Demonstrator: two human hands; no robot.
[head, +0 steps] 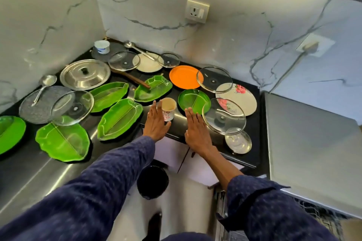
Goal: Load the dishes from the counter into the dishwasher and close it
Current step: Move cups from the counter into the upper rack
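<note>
Dark counter (29,170) carries the dishes. Five green leaf-shaped trays (119,119) lie flat across left and centre. Paper cup (168,109), floral print, stands upright at centre frame. Round green divided plate (191,100) sits just right of it. Orange plate (183,76) behind. Floral plate (240,100) partly under glass lids (223,116). Steel lid (85,74) upper left.
</note>
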